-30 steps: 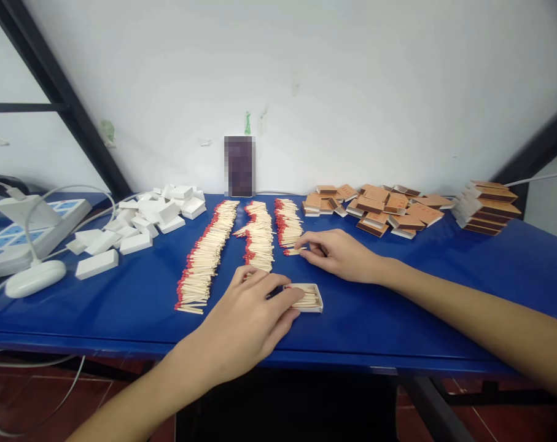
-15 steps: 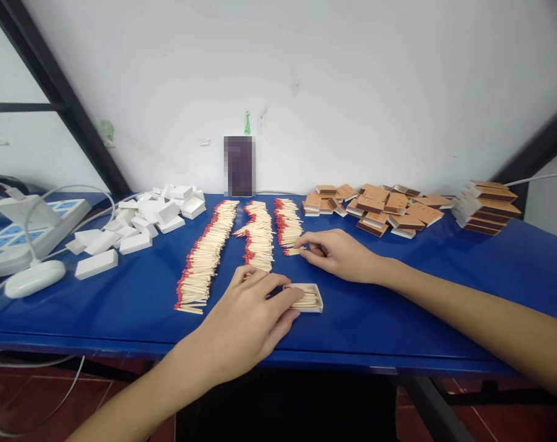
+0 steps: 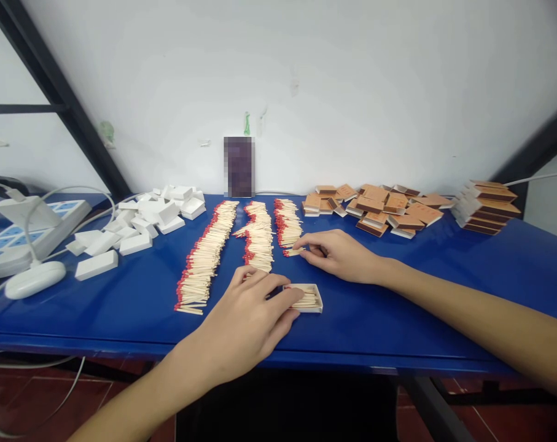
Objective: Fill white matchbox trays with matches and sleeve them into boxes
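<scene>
My left hand is closed on the left end of a small white matchbox tray, its fingers partly over the matches lying inside. The tray sits on the blue table near the front edge. Behind it, my right hand pinches a few red-tipped matches between thumb and forefinger, low at the table surface. These lie just in front of the right-hand row of matches. A middle row is partly covered by my left hand, and a longer row runs at the left.
White matchbox trays are heaped at the back left, beside a power strip with cables. Brown matchbox sleeves lie piled at the back right, near a stack of matchboxes. A pixelated dark rectangle stands against the wall.
</scene>
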Available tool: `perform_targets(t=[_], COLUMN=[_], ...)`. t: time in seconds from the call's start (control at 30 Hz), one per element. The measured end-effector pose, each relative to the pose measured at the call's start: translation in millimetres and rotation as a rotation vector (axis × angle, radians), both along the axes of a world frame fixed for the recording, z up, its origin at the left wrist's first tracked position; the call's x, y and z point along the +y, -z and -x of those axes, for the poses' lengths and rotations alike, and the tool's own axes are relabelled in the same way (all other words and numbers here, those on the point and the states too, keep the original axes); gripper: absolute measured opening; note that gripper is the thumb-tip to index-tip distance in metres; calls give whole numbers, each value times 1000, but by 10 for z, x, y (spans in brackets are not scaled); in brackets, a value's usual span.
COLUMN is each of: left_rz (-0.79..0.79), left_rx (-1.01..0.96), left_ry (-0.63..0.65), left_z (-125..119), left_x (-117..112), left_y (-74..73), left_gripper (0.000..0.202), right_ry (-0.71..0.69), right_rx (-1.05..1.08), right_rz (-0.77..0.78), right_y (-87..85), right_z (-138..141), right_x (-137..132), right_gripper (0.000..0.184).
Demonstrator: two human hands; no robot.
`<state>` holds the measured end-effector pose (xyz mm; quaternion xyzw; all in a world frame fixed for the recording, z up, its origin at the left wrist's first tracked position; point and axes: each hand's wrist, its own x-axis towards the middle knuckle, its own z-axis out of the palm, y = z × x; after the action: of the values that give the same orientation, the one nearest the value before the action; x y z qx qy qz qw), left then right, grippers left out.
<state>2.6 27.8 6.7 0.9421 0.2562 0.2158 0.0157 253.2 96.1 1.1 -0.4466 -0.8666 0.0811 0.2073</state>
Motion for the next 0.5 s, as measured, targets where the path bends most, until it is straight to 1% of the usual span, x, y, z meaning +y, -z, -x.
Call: perform_targets(t=[0.5], left_rz=[8], left_rx=[7], left_ry=[-1], left_z=[-1], left_x=[21], left_y=[5], left_gripper=[20], right_ry=[-7], right_rx=[7], right_rz=[1], right_y=[-5], right_z=[-5], right_x=[-11], right_gripper=[25])
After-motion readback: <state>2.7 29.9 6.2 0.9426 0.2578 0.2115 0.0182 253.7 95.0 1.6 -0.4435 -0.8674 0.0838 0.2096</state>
